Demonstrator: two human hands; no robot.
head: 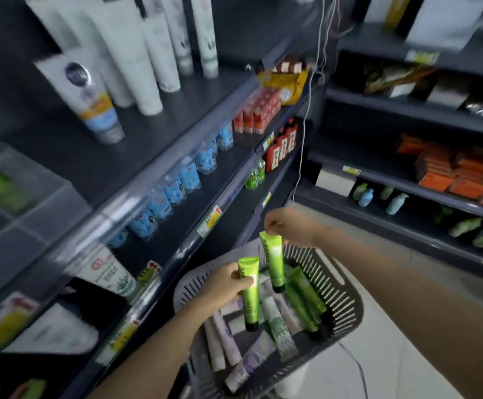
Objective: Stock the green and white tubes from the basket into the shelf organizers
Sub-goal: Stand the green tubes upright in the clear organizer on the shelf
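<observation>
A grey slotted basket (pixel 346 309) stands low in the middle, holding several green tubes (pixel 306 298) and several white tubes (pixel 280 329). My left hand (pixel 223 286) grips a green tube (pixel 250 300) by its upper part, cap pointing down, above the basket. My right hand (pixel 286 226) pinches the crimped end of a second green tube (pixel 274 263), which hangs cap down over the basket. A clear shelf organizer (pixel 27 203) with a blurred green tube in it sits at the far left.
Dark shelves run along the left with tall white tubes (pixel 148 53), blue bottles (pixel 174 191) and red boxes (pixel 257 113). More shelves at the right carry orange boxes (pixel 462 174). A thin white cable (pixel 309 105) hangs down. Pale floor lies beside the basket at the lower right.
</observation>
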